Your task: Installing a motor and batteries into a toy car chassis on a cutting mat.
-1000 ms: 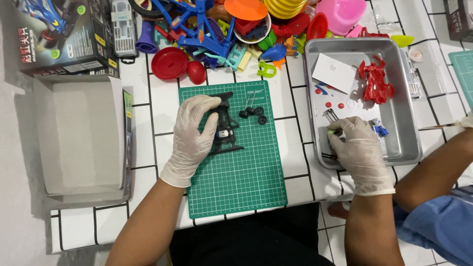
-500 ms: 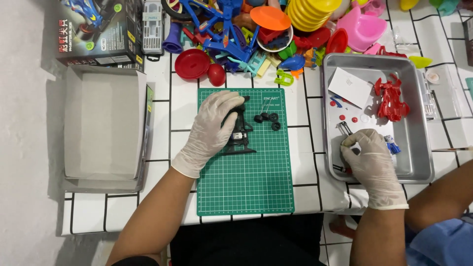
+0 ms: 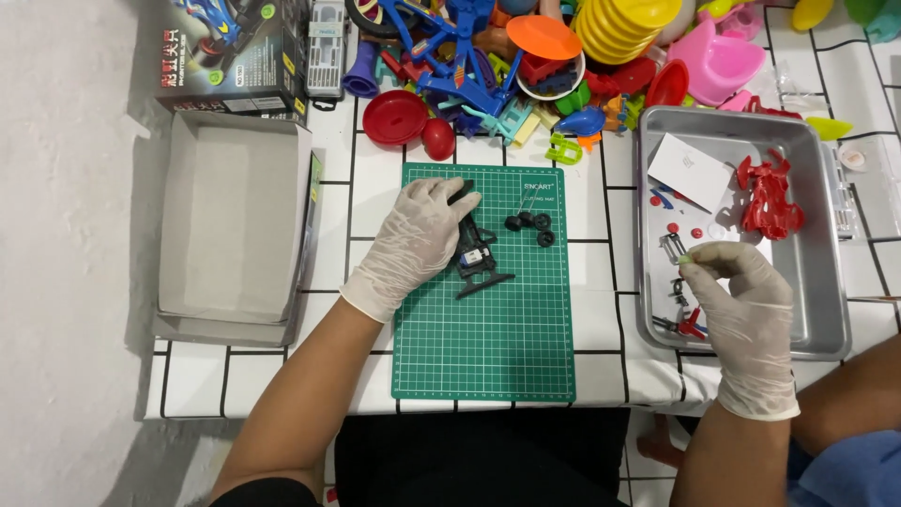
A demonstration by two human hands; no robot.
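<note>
Green cutting mat point(image 3: 488, 347) bears black chassis point(image 3: 476, 260) under left hand point(image 3: 418, 239), grip clamped on it.

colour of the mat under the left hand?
Green, with a fine pale grid. The cutting mat lies under the left hand; the head view shows it best.

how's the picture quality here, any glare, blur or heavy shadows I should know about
Head view: light is even and soft, with only faint shadows under the left hand on the green mat and along the cardboard box. The metal tray shows mild sheen, no harsh glare. Focus is sharp; the small part pinched by the right hand is too tiny to identify.
</note>
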